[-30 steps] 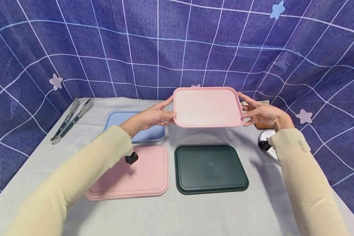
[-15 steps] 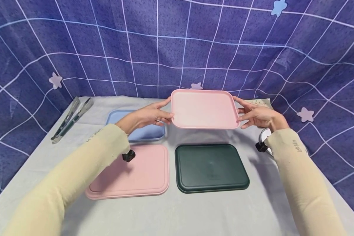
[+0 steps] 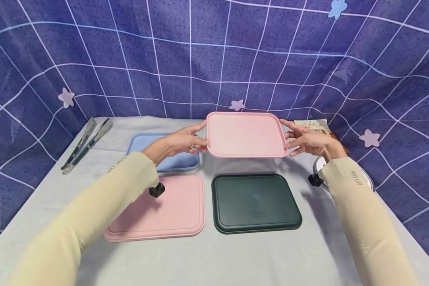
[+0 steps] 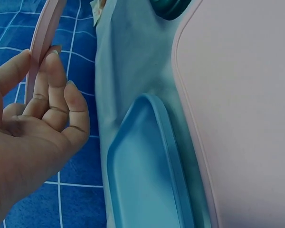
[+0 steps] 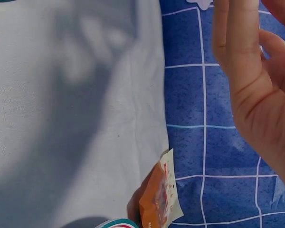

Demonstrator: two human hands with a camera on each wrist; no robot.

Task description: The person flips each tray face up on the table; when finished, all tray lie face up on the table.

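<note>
A light pink tray (image 3: 246, 135) is held up over the back of the table, tilted so its inside faces me. My left hand (image 3: 181, 142) pinches its left end, and in the left wrist view the thumb and fingertips (image 4: 54, 66) meet on the tray's thin rim. At the right end my right hand (image 3: 312, 142) grips with thumb and fingers spread along the edge. In the right wrist view only part of that hand (image 5: 256, 80) shows and the tray is out of frame. Below the tray lies a dark green rectangular board (image 3: 257, 204).
A larger pink board (image 3: 178, 206) lies front left, with a blue tray (image 3: 180, 161) behind it, partly under my left arm. Metal tongs (image 3: 87, 145) rest at the far left. On the right are a round lidded container (image 3: 366, 178) and an orange packet (image 5: 154, 197).
Both hands have brought the light pink tray slightly lower and a little to the left. The boards and the blue tray stay where they were.
</note>
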